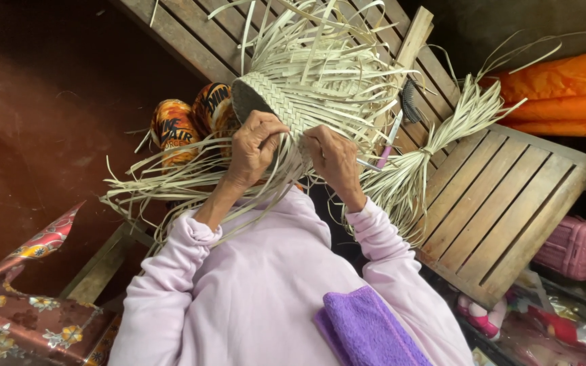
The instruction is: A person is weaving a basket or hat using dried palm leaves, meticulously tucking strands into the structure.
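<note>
A: State the finger condition.

B: Left hand (254, 146): fingers curled, pinching strips at the edge of the woven palm-leaf basket (286, 102). Right hand (334, 157): fingers folded against the same basket; exact grip cannot be determined.

A: Basket position?

B: Held above the lap, in front of the slatted wooden bench (503, 203). A tied bundle of leaf strips (435, 152) lies on the bench, right of the basket. A purple cloth (367, 329) rests below it.
</note>
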